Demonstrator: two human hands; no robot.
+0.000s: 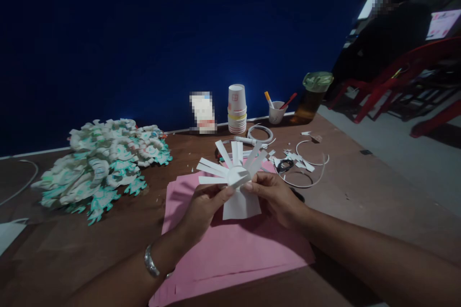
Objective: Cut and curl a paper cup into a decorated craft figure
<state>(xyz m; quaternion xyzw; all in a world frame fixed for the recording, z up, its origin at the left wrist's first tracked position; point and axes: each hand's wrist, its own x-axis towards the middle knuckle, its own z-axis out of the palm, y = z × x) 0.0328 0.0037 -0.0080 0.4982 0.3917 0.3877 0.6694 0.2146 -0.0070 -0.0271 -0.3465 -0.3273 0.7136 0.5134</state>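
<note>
Between my hands is a white paper cup cut into strips, its strips fanned outward around a round base and one broad uncut part hanging down. My left hand pinches it at the left, thumb near the base. From the right, my right hand grips it with thumb and forefinger beside the base. One strip lies folded across the round base. Beneath both hands lies a stack of pink paper sheets. The fingers behind the cup are partly hidden.
A heap of cut paper figures lies left. Behind stand stacked paper cups, a cup with pens and a lidded container. White cable and paper scraps lie right. A person sits beyond, near red chairs.
</note>
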